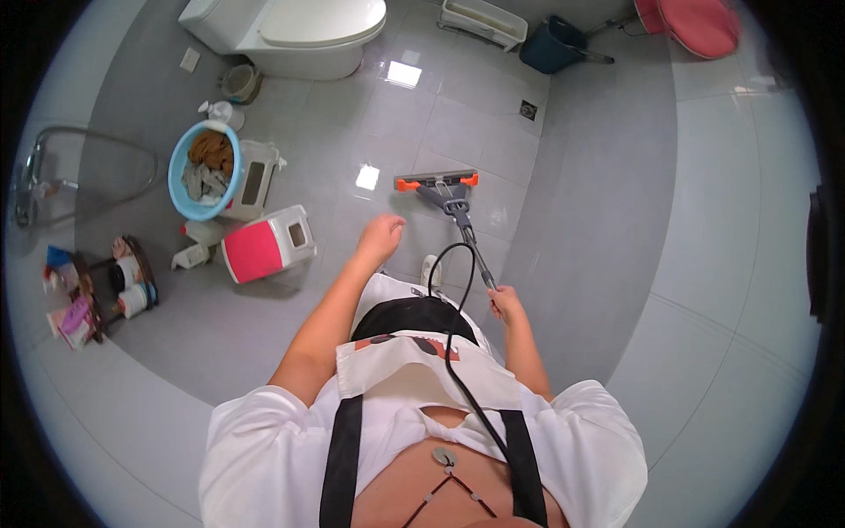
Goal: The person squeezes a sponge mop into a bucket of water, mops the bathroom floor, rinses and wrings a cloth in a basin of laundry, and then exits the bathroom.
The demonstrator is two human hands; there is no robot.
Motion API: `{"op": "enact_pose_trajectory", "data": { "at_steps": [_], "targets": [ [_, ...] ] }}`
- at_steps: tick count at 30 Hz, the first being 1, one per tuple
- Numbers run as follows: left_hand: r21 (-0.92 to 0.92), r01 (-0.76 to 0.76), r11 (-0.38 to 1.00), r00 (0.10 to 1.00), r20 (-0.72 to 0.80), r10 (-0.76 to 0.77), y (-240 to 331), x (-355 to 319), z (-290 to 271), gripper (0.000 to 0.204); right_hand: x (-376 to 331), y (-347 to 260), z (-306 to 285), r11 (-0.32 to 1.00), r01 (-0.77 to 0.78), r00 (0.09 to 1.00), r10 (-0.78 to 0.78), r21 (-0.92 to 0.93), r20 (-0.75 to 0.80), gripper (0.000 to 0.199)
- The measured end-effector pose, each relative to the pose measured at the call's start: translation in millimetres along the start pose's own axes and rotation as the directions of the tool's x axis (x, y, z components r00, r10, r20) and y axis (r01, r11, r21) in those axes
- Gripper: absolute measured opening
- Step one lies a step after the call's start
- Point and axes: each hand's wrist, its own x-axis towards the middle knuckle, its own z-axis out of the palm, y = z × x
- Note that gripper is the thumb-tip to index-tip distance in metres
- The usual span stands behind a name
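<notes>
Flat mop (pixel 437 182) in use on grey tiled bathroom floor (pixel 458 114), right-handed grip.

Floor: glossy grey tiles with light glare patches, best covered in overlapping passes with the mop head kept flat to the tile. Mop: dark handle (pixel 471 242) running from the hand down to a grey rectangular head with orange end clips, lying flat on the floor ahead of the person, between toilet (pixel 290 31) and feet. Right hand (pixel 506 304): fingers closed round the handle's upper part; a steady grip seems advisable. Left hand (pixel 380 236): loosely open, holding nothing, hanging free beside the handle.
</notes>
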Motion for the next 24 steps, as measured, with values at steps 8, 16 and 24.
{"op": "enact_pose_trajectory", "data": {
  "at_steps": [8, 16, 24],
  "targets": [
    [0.035, -0.011, 0.999, 0.997, 0.079, 0.009, 4.0, 67.1, -45.6, 0.022, -21.5, -19.4, 30.2, 0.957, -0.23, 0.971, 0.237, 0.175, -0.02, 0.018],
    [0.129, -0.076, 0.989, 0.96, 0.276, 0.038, -28.5, 97.8, -1.6, 0.022, 3.6, 32.2, 81.0, 0.928, -0.186, 0.976, 0.213, 0.324, -0.047, 0.016],
    [0.18, -0.143, 0.973, 0.922, 0.38, 0.065, -48.1, 133.3, 51.3, 0.023, 21.4, 58.1, 104.4, 0.936, -0.105, 0.97, 0.171, 0.337, -0.171, 0.008]
  ]
}}
